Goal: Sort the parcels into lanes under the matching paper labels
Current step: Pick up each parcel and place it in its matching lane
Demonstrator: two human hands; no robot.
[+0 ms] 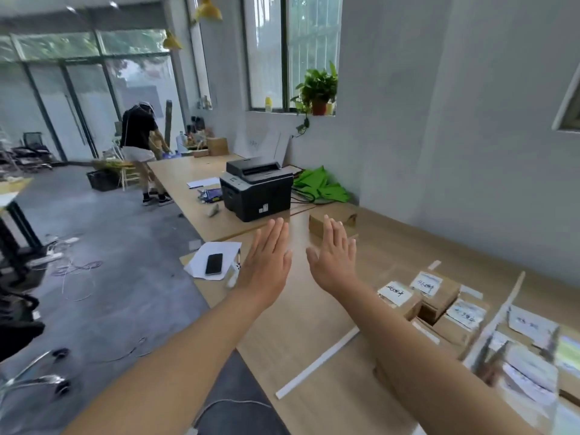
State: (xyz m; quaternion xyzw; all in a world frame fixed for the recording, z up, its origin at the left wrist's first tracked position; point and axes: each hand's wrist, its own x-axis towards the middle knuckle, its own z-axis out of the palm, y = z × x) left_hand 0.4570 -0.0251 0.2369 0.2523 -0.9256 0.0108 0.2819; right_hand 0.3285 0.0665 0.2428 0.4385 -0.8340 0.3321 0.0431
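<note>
Both my arms reach out over the wooden table [314, 324]. My left hand [266, 262] and my right hand [334, 255] are held up side by side with straight fingers, holding nothing. Several brown cardboard parcels [439, 296] with white handwritten paper labels [394, 292] stand at the right, below my right forearm. More labelled parcels [530, 365] lie at the far right beyond a thin wooden strip [496, 318]. A white strip [317, 362] lies flat on the table. One plain cardboard box [337, 219] sits just beyond my right hand's fingertips.
A black printer [257, 188] stands on the table ahead, green cloth [323, 186] behind it. A phone [214, 264] lies on white paper [219, 249] at the table's left edge. A person [141, 146] stands far back left. Cables [75, 271] trail across the floor.
</note>
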